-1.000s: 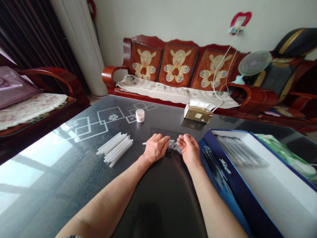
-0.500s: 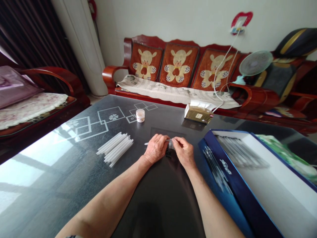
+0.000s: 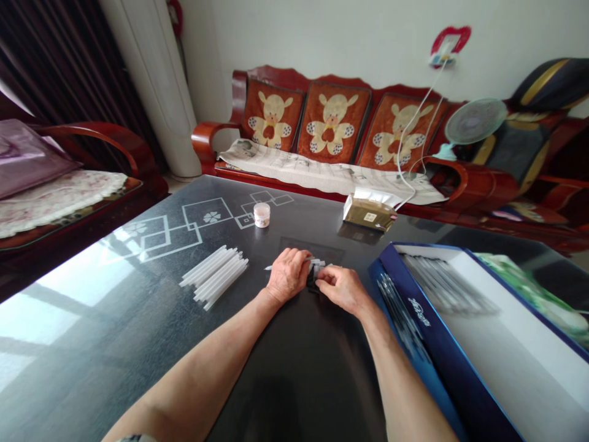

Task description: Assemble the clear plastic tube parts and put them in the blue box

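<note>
My left hand [image 3: 289, 274] is closed around a slim white pen barrel [image 3: 268, 267], whose pointed end sticks out to the left of the hand. Just right of it lies a little heap of clear-white small parts [image 3: 317, 264] and black small parts [image 3: 311, 283] on the dark table. At this heap, my right hand [image 3: 343, 287] has thumb and fingertips drawn together; whatever is between them is too small to make out. A bundle of white pen barrels [image 3: 214, 276] rests to the left of my hands.
On the right stands a blue box [image 3: 453, 344] with a row of pens [image 3: 448, 285] inside. Thin dark refills [image 3: 405, 316] lie along its left side. Farther back are a small round tub [image 3: 262, 215] and a tissue box [image 3: 369, 212]; a green-white packet [image 3: 529, 291] sits far right.
My right hand has left the end of the pen barrel and moved slightly down to the small parts. My left hand keeps hold of the barrel in nearly the same place.
</note>
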